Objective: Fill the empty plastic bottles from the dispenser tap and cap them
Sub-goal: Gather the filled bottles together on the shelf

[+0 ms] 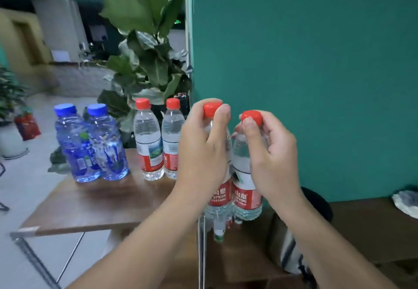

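Note:
My left hand (202, 150) grips the neck of a clear red-capped bottle (220, 198), fingers curled just under its cap. My right hand (269, 152) grips a second clear red-capped bottle (246, 200) the same way. Both bottles have red labels and hang side by side, touching, in front of the teal wall. Two more red-capped clear bottles (148, 143) (172, 141) stand on the wooden table (95, 202). Left of them stand two blue-capped blue bottles (75, 146) (108, 146). No dispenser tap is in view.
A tall leafy plant (147, 46) rises behind the table. The teal wall (305, 73) fills the right. A low wooden shelf (366, 216) with a pale cloth (407, 202) is at right; a striped bag (291, 250) sits below. A white plant pot (11, 141) stands at left.

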